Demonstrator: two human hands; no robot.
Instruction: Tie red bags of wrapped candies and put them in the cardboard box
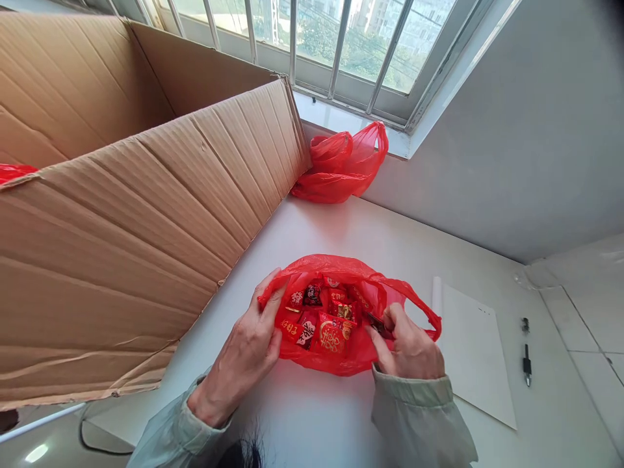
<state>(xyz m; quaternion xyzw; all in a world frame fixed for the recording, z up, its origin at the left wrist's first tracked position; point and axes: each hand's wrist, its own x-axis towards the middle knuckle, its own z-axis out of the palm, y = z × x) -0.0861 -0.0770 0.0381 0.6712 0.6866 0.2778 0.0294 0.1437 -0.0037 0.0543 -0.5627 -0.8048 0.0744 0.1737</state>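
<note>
An open red plastic bag point(336, 263) lies on the white table, with several wrapped candies point(334, 333) in red, gold and dark wrappers inside. At the bag's left rim, my left hand point(251, 348) is closed on the plastic, thumb outside and fingers partly hidden behind the edge. My right hand point(409, 344) reaches into the right side of the bag and pinches a small dark-wrapped candy point(377, 323) between thumb and fingers. One bag handle loops out to the right, beyond my right hand.
A large open cardboard box point(160, 227) fills the left side. Another red bag point(344, 162) sits by the wall beneath the barred window point(361, 39). To the right lie a white paper pad point(472, 351), a black pen point(527, 366) and a small dark object point(525, 325).
</note>
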